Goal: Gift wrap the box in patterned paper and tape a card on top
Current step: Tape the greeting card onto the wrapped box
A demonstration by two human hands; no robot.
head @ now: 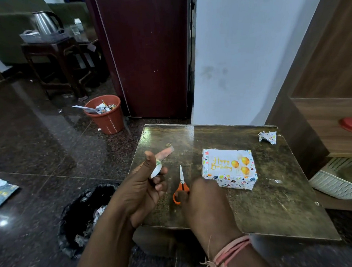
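Right of centre on the table (267, 200) sits the wrapped box (229, 176), the card (229, 164) flat on top. At centre, the left hand (142, 189) curls its fingers round a tape roll (156, 170), a strip (165, 152) sticking up past the thumb. Just right, the right hand (199, 198) rests on the orange scissors (181, 186), fingers hidden.

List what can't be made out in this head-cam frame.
- Scissors: the right hand covers part of the orange handles, so the finger placement is hidden.
- Tape roll: mostly enclosed by the left hand; its size is unclear.
- Card on the wrapped box: whether tape already holds it is too small to tell.
- Black bag: the contents are mostly dark.
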